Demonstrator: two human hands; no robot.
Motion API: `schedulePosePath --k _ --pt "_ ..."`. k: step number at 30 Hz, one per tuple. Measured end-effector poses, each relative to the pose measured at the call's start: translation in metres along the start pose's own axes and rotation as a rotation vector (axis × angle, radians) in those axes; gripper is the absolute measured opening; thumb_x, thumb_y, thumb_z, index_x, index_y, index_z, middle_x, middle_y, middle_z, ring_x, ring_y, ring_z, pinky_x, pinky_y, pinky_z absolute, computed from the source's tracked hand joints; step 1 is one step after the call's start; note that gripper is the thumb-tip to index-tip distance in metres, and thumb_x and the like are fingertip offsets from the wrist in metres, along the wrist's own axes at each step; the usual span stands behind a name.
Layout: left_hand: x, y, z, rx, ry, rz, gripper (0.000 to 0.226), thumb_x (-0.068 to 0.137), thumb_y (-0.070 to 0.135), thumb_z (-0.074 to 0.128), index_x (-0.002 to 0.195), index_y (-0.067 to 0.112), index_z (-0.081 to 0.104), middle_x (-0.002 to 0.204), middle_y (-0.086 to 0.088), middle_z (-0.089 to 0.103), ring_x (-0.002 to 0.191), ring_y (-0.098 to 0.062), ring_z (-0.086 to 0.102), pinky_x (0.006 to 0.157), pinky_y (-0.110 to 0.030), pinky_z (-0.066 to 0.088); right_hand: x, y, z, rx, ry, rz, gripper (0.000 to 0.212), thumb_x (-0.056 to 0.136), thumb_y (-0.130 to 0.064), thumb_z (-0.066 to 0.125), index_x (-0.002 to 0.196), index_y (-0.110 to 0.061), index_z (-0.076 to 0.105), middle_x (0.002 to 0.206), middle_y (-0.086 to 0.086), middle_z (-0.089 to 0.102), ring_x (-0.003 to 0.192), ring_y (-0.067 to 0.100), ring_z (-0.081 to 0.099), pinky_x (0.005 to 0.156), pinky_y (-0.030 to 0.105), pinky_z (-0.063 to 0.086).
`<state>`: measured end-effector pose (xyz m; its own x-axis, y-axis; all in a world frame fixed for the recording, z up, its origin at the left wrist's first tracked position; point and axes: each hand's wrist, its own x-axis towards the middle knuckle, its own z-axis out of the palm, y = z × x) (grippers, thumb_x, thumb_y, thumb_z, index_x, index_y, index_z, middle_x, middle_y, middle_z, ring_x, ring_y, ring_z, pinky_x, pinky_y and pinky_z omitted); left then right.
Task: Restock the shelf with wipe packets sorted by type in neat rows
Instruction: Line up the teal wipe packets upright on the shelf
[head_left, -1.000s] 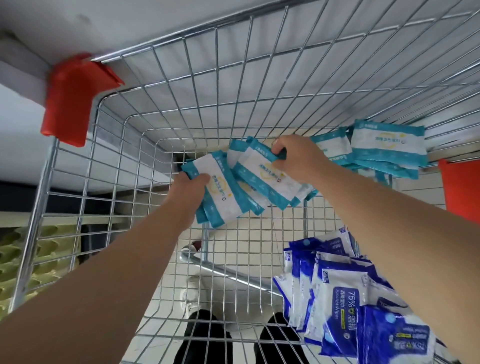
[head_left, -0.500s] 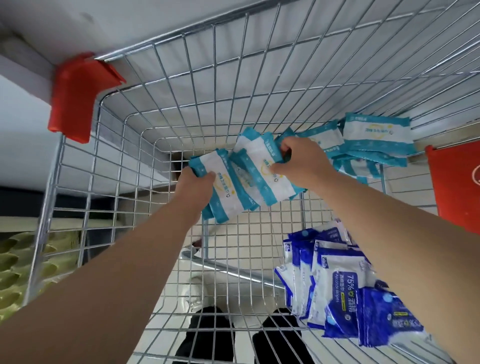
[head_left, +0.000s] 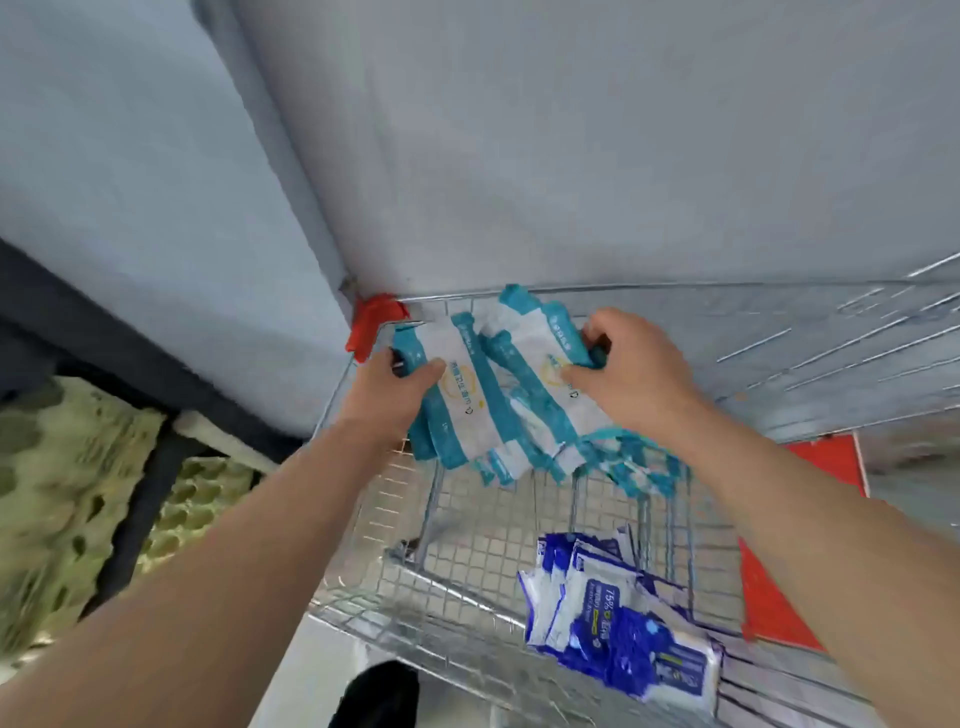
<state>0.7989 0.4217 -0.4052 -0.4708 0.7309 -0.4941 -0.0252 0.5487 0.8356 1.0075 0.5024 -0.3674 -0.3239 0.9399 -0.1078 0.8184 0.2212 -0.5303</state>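
Fanning out between outstretched hands, the teal wipe packets (head_left: 501, 400) hang over the far corner of the wire cart (head_left: 457, 551), long axes running 11 to 5 o'clock. Fingers of the left hand (head_left: 387, 392) and right hand (head_left: 631, 374) curl round them. Some blue packets (head_left: 613, 623) lie at 5 o'clock.

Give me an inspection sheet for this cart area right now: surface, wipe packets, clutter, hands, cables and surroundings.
Surface: wire cart, mesh floor.
Job's things: teal wipe packets fanned out, held above the basket; loose teal packets, blurred, beneath the right forearm; blue wipe packets heaped in the cart's near right corner.
Clutter: nothing seen.
Hands: left hand grips the bundle's left side; right hand grips its right side.
Cables: nothing seen.
Surroundings: grey wall behind; red corner guard on the cart; green patterned mat at left; no shelf in view.
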Motion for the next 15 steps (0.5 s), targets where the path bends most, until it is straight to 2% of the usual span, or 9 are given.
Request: schedulePosePath --k 3,7,11,13,15 --pt "-0.046 0.037 -0.033 -0.081 0.072 0.048 0.023 0.089 0.024 0.066 0.108 0.013 0.059 0.109 -0.005 0.068 0.098 -0.023 0.066 0.091 -0.041 0.053 -0.016 -0.051 -0.052 -0.001 0.043 -0.129 0.022 0.072 -0.025 0.076 0.079 -0.021 0.055 0.072 -0.008 0.053 0.074 0.021 0.052 0.064 0.032 0.039" --pt "-0.123 0.083 -0.088 -0.211 0.158 0.122 0.027 0.09 0.026 0.065 0.113 0.014 0.058 0.104 -0.002 0.069 0.094 -0.019 0.067 0.085 -0.036 0.053 -0.048 -0.131 -0.114 0.002 0.043 -0.305 0.021 0.073 -0.025 0.074 0.08 -0.02 0.056 0.069 -0.012 0.052 0.069 0.018 0.053 0.062 0.03 0.041" --pt "-0.202 0.117 -0.158 -0.317 0.294 0.215 0.033 0.081 0.029 0.068 0.111 0.018 0.06 0.104 -0.002 0.071 0.093 -0.021 0.07 0.089 -0.044 0.055 -0.084 -0.217 -0.152 0.012 0.0 -0.501 0.021 0.075 -0.024 0.076 0.08 -0.02 0.056 0.071 -0.014 0.055 0.063 0.007 0.051 0.057 0.026 0.04" --pt "-0.238 0.127 -0.195 -0.365 0.358 0.255 0.028 0.085 0.023 0.065 0.112 0.019 0.058 0.103 -0.002 0.071 0.092 -0.019 0.07 0.085 -0.041 0.056 -0.103 -0.262 -0.163 0.025 -0.021 -0.596 0.023 0.075 -0.024 0.076 0.075 -0.024 0.053 0.069 -0.015 0.054 0.062 0.004 0.05 0.055 0.024 0.039" --pt "-0.27 0.135 -0.233 -0.393 0.43 0.304 0.022 0.088 0.019 0.062 0.11 0.02 0.057 0.101 -0.002 0.071 0.089 -0.017 0.07 0.077 -0.034 0.056 -0.12 -0.306 -0.168 0.038 -0.025 -0.686 0.021 0.075 -0.026 0.075 0.076 -0.023 0.055 0.071 -0.013 0.057 0.066 0.009 0.054 0.059 0.027 0.044"
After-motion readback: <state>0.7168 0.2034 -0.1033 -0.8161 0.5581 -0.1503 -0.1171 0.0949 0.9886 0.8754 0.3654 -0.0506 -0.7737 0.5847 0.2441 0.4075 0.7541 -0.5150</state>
